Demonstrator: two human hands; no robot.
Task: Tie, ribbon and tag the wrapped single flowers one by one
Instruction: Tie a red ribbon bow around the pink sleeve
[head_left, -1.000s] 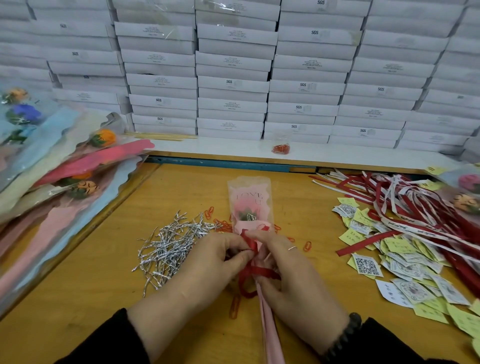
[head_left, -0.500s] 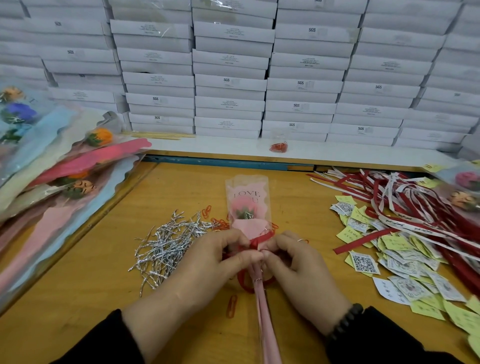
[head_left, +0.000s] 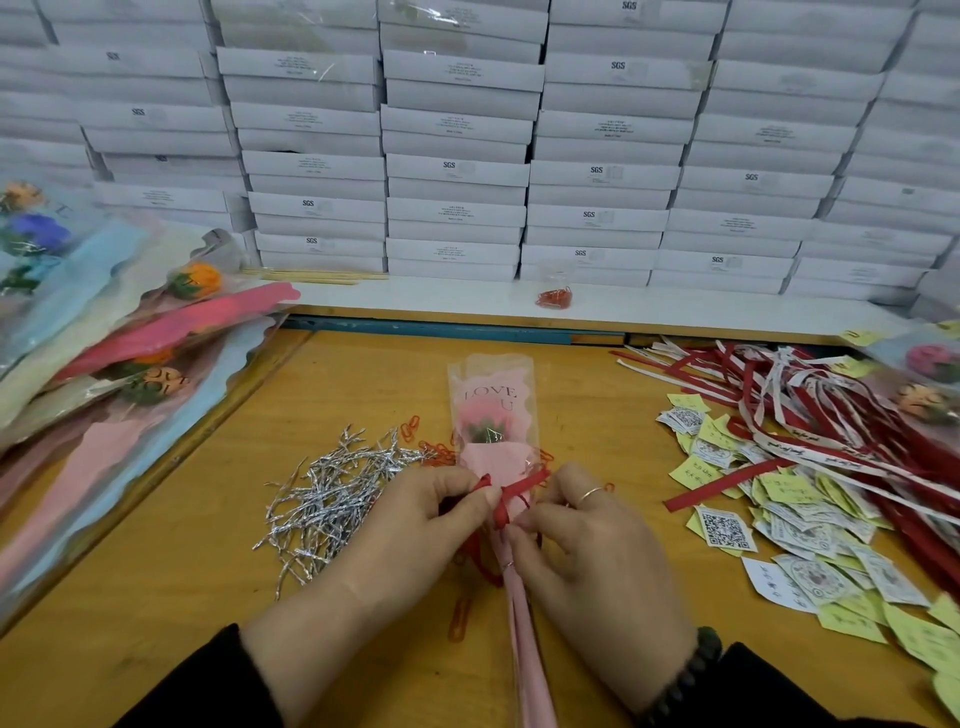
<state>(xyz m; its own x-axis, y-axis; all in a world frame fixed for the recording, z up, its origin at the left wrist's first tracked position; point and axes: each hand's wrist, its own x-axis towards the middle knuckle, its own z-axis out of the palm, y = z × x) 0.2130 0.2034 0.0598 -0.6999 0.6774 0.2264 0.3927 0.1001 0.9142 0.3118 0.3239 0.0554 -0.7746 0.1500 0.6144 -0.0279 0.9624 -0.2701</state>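
A: What can you read?
B: The white boxes (head_left: 457, 171) stacked behind the counter (head_left: 597, 405) say "SGS". The wrapped flower (head_left: 491, 415), lying mid-counter, says "LOVE".
A: And the hands?
B: The left hand (head_left: 415, 525) and right hand (head_left: 587, 540) each pinch the red ribbon (head_left: 511, 493) at the flower's neck.
A: Anything smaller?
B: Silver ties (head_left: 337, 493) left, ribbons (head_left: 810, 415) right, tags (head_left: 724, 527) with QR codes.

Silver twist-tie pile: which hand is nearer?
Left. The left hand sits right beside the silver twist-tie pile; the right hand is beyond the wrapped flower, away from it.
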